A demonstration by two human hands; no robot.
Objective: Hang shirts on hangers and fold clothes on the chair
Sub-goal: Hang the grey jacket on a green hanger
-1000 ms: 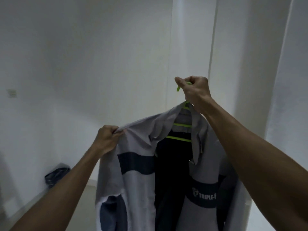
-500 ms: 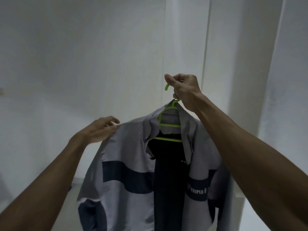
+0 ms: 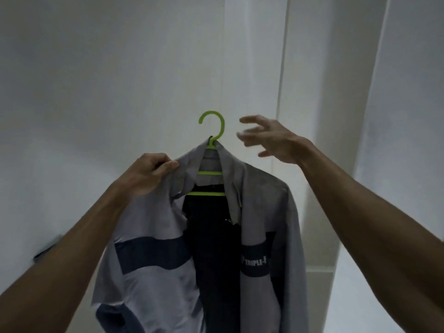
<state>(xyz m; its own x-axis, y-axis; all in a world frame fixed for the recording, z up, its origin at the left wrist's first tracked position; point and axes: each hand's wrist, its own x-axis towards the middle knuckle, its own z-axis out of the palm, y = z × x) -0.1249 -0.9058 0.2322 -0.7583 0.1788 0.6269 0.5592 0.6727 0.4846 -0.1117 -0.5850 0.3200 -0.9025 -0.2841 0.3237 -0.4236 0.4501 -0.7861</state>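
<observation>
Both forearms reach up from the lower corners. At centre-left, the left hand (image 3: 150,173) pinches the collar of the grey shirt (image 3: 262,212), which drapes down the middle on a green hanger (image 3: 211,145). The right hand (image 3: 269,139), fingers spread and blurred, is just right of the hook, apart from it. Behind stands a white wall (image 3: 108,68).

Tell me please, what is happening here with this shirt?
A person is putting a grey shirt with dark bands onto a green hanger. The left hand pinches the shirt's collar and shoulder and seems to carry the whole thing. The right hand is open beside the hanger's hook, touching nothing. The hook is free and not hung on anything that can be seen. The shirt hangs open in front of a white wall.
</observation>
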